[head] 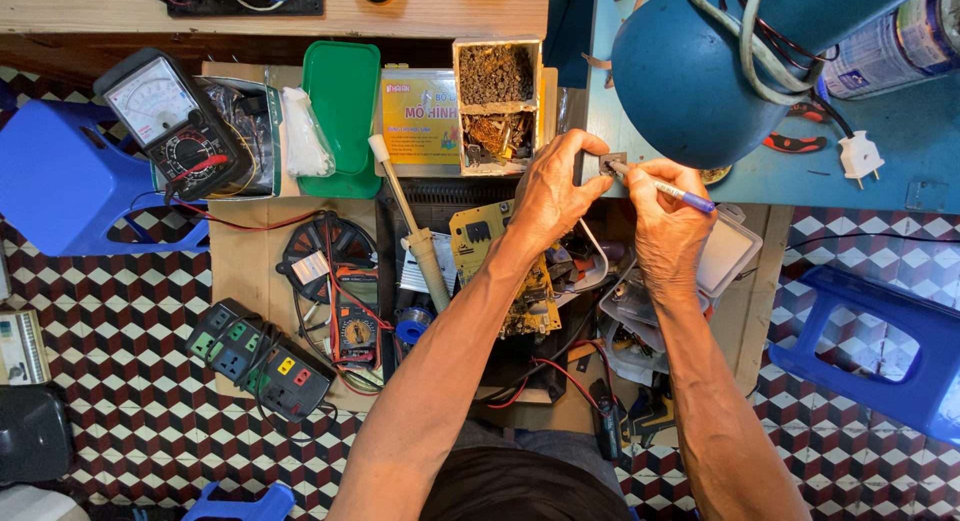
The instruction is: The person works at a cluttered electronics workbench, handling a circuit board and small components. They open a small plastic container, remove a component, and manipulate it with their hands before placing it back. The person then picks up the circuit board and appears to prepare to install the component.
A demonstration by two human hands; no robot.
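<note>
Left hand (553, 186) pinched a small grey part (607, 166) just right of the two-compartment box (497, 103) — dark granules above, brownish scraps below — while right hand (665, 216) gripped a blue pen (668, 189).

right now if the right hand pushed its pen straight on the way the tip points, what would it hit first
The right hand aims the pen up and to the left; its tip already seems to meet the small dark part pinched in the left hand, though depth is unclear.

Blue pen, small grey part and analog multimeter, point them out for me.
Blue pen (683, 194), head view, on its barrel.
Small grey part (607, 167), head view, on its face.
Analog multimeter (150, 101), head view, on its dial.
</note>
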